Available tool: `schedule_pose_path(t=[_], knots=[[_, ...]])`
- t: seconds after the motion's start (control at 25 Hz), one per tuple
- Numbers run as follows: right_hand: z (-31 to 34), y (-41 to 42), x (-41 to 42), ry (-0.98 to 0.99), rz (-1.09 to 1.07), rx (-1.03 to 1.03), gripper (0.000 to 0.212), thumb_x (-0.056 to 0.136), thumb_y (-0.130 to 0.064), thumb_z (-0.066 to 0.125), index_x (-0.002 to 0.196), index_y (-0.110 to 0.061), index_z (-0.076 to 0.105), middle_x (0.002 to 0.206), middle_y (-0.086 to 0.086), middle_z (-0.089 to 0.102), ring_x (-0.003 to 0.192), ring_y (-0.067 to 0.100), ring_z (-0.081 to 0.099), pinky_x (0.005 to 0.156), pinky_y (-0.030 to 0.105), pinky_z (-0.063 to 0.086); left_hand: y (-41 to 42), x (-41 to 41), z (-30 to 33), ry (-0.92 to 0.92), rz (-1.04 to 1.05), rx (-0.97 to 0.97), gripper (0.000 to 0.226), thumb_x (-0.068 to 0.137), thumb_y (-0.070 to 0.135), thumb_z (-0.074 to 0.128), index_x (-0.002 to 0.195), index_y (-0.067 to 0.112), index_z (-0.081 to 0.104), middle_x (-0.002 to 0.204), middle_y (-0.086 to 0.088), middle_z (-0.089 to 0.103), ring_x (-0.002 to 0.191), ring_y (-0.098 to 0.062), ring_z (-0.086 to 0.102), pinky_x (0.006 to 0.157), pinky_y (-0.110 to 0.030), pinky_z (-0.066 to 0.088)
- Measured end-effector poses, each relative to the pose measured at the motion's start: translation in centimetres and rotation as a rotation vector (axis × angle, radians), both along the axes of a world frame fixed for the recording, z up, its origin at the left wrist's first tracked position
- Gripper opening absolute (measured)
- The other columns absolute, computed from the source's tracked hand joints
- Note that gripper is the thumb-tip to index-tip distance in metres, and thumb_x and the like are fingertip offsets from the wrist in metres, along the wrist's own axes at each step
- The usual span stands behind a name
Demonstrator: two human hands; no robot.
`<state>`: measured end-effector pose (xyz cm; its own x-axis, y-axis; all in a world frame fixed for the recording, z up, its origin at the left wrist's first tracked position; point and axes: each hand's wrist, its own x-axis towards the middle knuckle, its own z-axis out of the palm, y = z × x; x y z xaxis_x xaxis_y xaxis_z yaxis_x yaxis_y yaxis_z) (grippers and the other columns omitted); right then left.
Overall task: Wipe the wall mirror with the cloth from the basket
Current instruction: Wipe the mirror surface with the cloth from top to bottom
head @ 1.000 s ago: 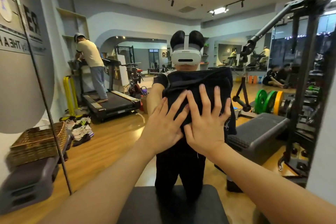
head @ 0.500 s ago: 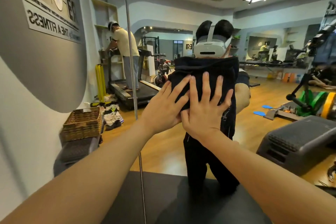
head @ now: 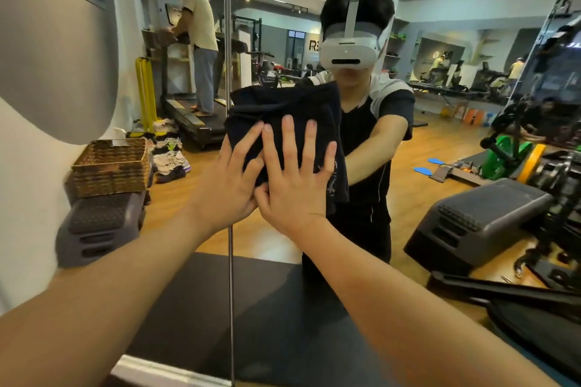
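Cloth [head: 283, 110] is dark navy/black, soft fabric, bunched and folded into a thick wad with wrinkles across the top and a loose end hanging down at its right side; a small pale print shows on that hanging part. It sits flat against the wall mirror [head: 408, 182], about centre frame, right beside the vertical seam [head: 230, 245] between mirror panels, its left edge about on that seam. Both hands are on it from the near side. Left hand [head: 231, 185] has fingers straight and spread, palm pushed onto the lower left of the cloth, fingertips pointing up and to the right. Right hand [head: 295, 179] is also flat, fingers extended and fanned upward, covering the lower middle of the cloth; its thumb tucks in toward the left hand, and the two hands touch there. Neither hand curls round the fabric, they just press it to the glass. Most of the cloth shows above and to the right of the fingers, the hanging end drops just right of the right hand. Both forearms reach in from the bottom corners. Mirror reflects the person in a white headset [head: 349, 50] and dark shirt, arms out to the cloth. Wicker basket [head: 113, 166] shows at left in the reflection, on a grey step platform [head: 97, 226], well apart from the cloth. Another person on a treadmill [head: 195, 122] reflected further back, wood floor, gym gear at right.
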<state>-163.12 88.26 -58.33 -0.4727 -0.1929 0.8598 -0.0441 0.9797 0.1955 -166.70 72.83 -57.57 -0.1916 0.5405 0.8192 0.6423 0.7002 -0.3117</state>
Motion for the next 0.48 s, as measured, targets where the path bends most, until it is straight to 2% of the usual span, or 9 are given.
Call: schedule_pose_path(t=[0.12,0.24,0.36,0.48], knots=[[-4.9,0.0,0.5,-0.027,-0.037,-0.005,0.088,0.09,-0.048,0.052,0.165,-0.018,0.016,0.171,0.014,0.001,0.156,0.041,-0.007,0.121,0.068,0.006,0.3,0.7,-4.0,0.032,0.005,-0.057,0.055,0.099,0.028,0.048,0.143,-0.003,0.035,0.154,-0.027,0.024,0.139,-0.045,0.032,0.101,-0.068,0.048],[-8.3,1.5,1.3,-0.046,-0.064,0.018,0.086,0.091,-0.039,0.053,0.165,-0.018,0.014,0.171,0.013,0.002,0.156,0.041,-0.006,0.122,0.067,0.006,1.6,1.5,-7.4,-0.008,0.039,-0.116,0.073,0.097,0.028,0.057,0.153,-0.005,0.024,0.157,-0.029,0.021,0.151,-0.045,0.02,0.112,-0.07,0.038],[-9.1,4.9,2.5,-0.068,-0.022,0.093,0.077,0.095,-0.029,0.044,0.165,-0.017,0.015,0.171,0.012,0.004,0.156,0.039,-0.006,0.123,0.065,0.005,3.9,2.7,-9.4,-0.141,0.057,-0.113,0.073,0.099,0.029,0.05,0.157,-0.003,0.019,0.163,-0.033,0.014,0.154,-0.049,0.01,0.117,-0.068,0.031],[-8.2,9.0,3.6,-0.034,-0.002,0.131,0.07,0.099,-0.029,0.043,0.164,-0.017,0.02,0.172,0.011,0.01,0.157,0.038,0.001,0.123,0.065,0.012,7.4,3.6,-9.6,-0.191,0.041,-0.125,0.079,0.103,0.031,0.044,0.16,-0.002,0.001,0.165,-0.036,0.007,0.154,-0.052,0.006,0.119,-0.069,0.027]])
